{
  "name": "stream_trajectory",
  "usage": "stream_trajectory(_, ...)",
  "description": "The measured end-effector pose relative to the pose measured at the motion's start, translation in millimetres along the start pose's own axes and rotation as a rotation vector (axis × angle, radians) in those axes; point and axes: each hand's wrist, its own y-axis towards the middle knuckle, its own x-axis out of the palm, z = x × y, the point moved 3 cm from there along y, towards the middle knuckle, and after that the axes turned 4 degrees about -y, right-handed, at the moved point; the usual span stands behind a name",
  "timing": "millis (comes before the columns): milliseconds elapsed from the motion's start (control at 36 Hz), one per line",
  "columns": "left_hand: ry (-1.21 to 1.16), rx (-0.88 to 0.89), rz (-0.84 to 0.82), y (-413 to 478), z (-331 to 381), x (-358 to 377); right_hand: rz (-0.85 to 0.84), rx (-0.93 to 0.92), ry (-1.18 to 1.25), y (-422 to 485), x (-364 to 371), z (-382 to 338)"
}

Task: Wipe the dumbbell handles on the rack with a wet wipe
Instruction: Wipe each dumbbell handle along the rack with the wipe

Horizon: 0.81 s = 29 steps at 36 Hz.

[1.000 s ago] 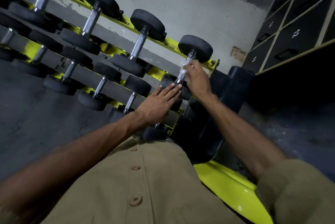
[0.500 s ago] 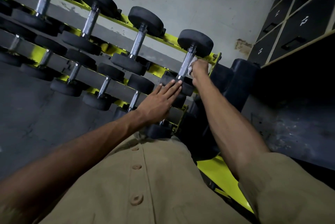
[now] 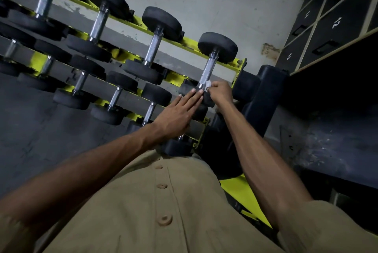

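Wet wipe: small crumpled white wet wipe (image 3: 208, 84), pinched in the right hand (image 3: 222, 91), now pressed at the lower end of the handle; half a second ago up near the top weight, beside the bar.
Handle: bare knurled steel handle (image 3: 207, 70) of the rightmost black round-headed dumbbell (image 3: 218, 47), top tier, right end of the yellow steel rack (image 3: 239, 67).
Right hand: curled round the wipe, down beside the near black weight.
Left hand: flat left hand (image 3: 180, 112), fingers straight and together, laid on the near weight as before; holding nothing, probably steadying.
Meaning: looks like one stroke run down the bar's length; this handle likely close to done.
Left to do: steel handles (image 3: 99, 23) further left on both tiers.
Beyond: dark numbered lockers (image 3: 335, 25) at right.
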Motion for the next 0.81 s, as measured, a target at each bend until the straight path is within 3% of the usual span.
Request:
stream_trajectory(83, -0.051, 0.0, -0.012, 0, -2, -5, 0.012, -0.034, 0.013, -8, -9, -7)
stream_trajectory(250, -0.186, -0.025, 0.133, -24, -33, -22, 0.012, -0.194, 0.135, -31, -11, -53)
stream_trajectory(389, -0.286, -0.164, 0.244, -77, -83, -34, -0.106, -0.269, 0.285, -60, 20, -117)
stream_trajectory(583, -0.388, -0.383, 0.359, -180, -173, -32, -0.314, -0.293, 0.303, -129, 106, -210)
stream_trajectory(806, -0.39, -0.599, 0.466, -331, -278, -36, -0.559, -0.34, 0.163, -209, 262, -300)
